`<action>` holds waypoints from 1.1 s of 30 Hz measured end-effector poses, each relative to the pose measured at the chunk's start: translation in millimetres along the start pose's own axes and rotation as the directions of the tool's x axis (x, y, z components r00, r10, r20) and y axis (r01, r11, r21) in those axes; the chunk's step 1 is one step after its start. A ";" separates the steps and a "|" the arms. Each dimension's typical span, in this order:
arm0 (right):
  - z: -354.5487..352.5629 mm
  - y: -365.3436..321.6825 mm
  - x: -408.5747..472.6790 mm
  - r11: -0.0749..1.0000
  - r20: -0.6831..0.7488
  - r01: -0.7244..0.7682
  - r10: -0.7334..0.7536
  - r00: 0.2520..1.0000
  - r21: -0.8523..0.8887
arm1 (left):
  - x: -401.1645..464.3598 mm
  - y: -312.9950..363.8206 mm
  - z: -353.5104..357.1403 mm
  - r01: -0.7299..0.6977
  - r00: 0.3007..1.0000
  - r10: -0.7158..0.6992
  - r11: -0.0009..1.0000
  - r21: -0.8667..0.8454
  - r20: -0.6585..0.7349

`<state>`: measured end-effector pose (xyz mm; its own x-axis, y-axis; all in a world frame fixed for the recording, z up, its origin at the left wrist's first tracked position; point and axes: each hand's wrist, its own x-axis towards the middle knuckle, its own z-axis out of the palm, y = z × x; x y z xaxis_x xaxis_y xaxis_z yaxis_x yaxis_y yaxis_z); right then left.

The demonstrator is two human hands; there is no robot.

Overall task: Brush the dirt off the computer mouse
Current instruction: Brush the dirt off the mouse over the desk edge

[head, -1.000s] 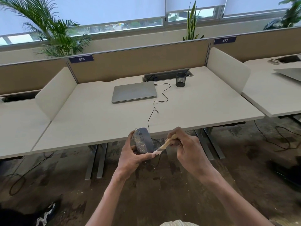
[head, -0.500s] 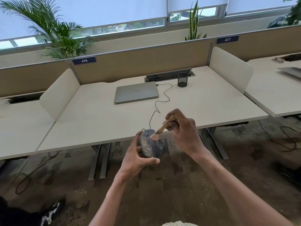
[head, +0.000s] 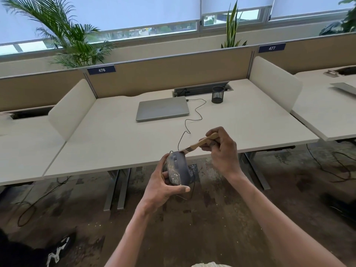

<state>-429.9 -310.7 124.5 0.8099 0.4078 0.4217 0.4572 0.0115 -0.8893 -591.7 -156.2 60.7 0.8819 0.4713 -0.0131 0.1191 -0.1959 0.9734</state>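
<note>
Holding a dirt-speckled grey computer mouse in the left hand, fingers clamped around its sides, just off the near edge of the table. Gripping a wooden-handled brush in the right hand, fingers curled round the handle, bristles touching the mouse's front end. Trailing a black cable back to a closed laptop.
</note>
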 end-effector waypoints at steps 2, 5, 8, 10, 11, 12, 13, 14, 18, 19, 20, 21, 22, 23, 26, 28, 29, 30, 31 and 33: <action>-3.6 4.3 -3.9 0.990 -0.011 -0.108 0.110 0.994 0.087 | 2.3 -2.0 -0.5 -0.012 1.000 0.012 1.000 -0.014 -0.011; -9.2 11.3 -14.7 0.950 0.031 -0.240 0.239 0.971 0.202 | 5.8 -5.9 -3.6 -0.029 0.999 0.028 1.000 -0.013 -0.040; -17.7 17.8 -23.0 0.910 0.124 -0.318 0.294 0.948 0.265 | 8.8 -8.8 -6.8 -0.040 0.998 0.040 0.999 0.000 -0.043; -21.9 19.2 -22.0 0.882 0.140 -0.351 0.322 0.936 0.315 | 9.1 -9.2 -8.9 -0.032 0.998 0.032 0.999 -0.003 -0.050; -22.2 19.1 -20.0 0.866 0.127 -0.362 0.339 0.932 0.346 | 9.0 -8.6 -9.5 -0.033 0.998 0.032 0.999 -0.006 -0.055; -21.5 18.8 -17.9 0.851 0.107 -0.368 0.355 0.929 0.374 | 9.4 -7.7 -9.3 -0.035 0.998 0.034 0.999 -0.010 -0.057; -19.6 18.1 -16.4 0.841 0.087 -0.369 0.365 0.927 0.396 | 9.9 -7.0 -8.8 -0.038 0.998 0.037 0.999 -0.012 -0.057; -17.2 17.7 -15.7 0.836 0.074 -0.366 0.369 0.927 0.408 | 10.7 -6.6 -8.1 -0.042 0.998 0.041 0.999 -0.014 -0.056; -10.8 19.4 -22.8 0.838 0.094 -0.377 0.371 0.924 0.394 | 12.5 -5.8 -9.5 -0.051 0.996 0.050 0.999 -0.010 -0.068; -11.0 20.3 -26.7 0.844 0.103 -0.385 0.375 0.921 0.373 | 13.2 -6.1 -11.8 -0.055 0.996 0.054 0.998 -0.005 -0.072; -11.4 21.3 -31.5 0.851 0.117 -0.395 0.379 0.918 0.345 | 14.0 -6.5 -14.3 -0.054 0.995 0.053 0.999 -0.002 -0.079; -11.1 22.0 -37.4 0.857 0.140 -0.407 0.382 0.914 0.315 | 14.9 -6.9 -16.7 -0.047 0.995 0.047 0.999 -0.001 -0.086; -10.0 22.2 -43.9 0.860 0.167 -0.418 0.384 0.908 0.293 | 15.6 -7.2 -18.3 -0.040 0.995 0.039 0.999 -0.006 -0.094; -8.6 22.2 -50.0 0.860 0.188 -0.427 0.387 0.903 0.281 | 15.9 -7.4 -19.1 -0.036 0.994 0.035 0.999 -0.010 -0.100; -9.8 20.7 -58.2 0.848 0.165 -0.432 0.400 0.902 0.307 | 16.5 -6.0 -15.7 -0.036 0.995 0.035 0.999 -0.006 -0.092; -13.9 18.1 -55.3 0.842 0.134 -0.416 0.394 0.909 0.345 | 16.6 -7.1 -14.0 -0.038 0.995 0.037 0.999 -0.004 -0.093; -15.3 17.1 -53.6 0.836 0.122 -0.407 0.390 0.913 0.369 | 16.4 -7.5 -13.6 -0.043 0.995 0.043 0.999 -0.001 -0.094; -15.8 16.6 -52.8 0.832 0.114 -0.400 0.387 0.915 0.384 | 16.3 -7.3 -13.1 -0.048 0.994 0.048 0.999 0.003 -0.095; -16.1 16.5 -53.5 0.836 0.111 -0.397 0.385 0.916 0.378 | 16.0 -6.6 -12.4 -0.049 0.994 0.049 0.999 0.006 -0.093; -16.0 17.5 -56.8 0.873 0.107 -0.385 0.370 0.923 0.299 | 15.1 -5.8 -9.9 -0.044 0.995 0.044 0.999 0.004 -0.092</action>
<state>-462.0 -348.2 87.9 0.8773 0.4781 0.0411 -0.0225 0.1264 -0.9917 -583.6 -139.4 57.2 0.8407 0.5391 0.0506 0.0823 -0.2196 0.9721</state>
